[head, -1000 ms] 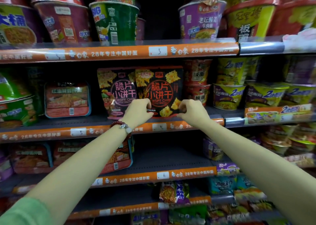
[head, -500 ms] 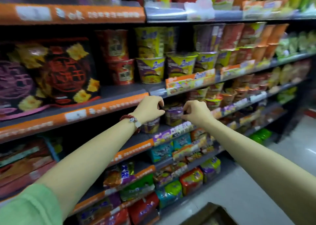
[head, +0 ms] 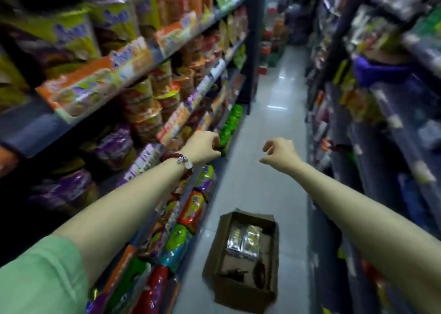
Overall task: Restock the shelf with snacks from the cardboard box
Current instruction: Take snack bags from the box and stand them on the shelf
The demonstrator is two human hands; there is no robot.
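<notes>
Above the blurred cardboard box (head: 241,263) of half-hidden snack packets (head: 243,242), both hands (head: 241,150) loosely curled, empty.

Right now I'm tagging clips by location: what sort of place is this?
Most likely a grocery store aisle: tiered shelves of colourful instant-noodle cups, a glossy grey tiled floor between facing racks, and an open brown cardboard box of foil snack packets.
</notes>
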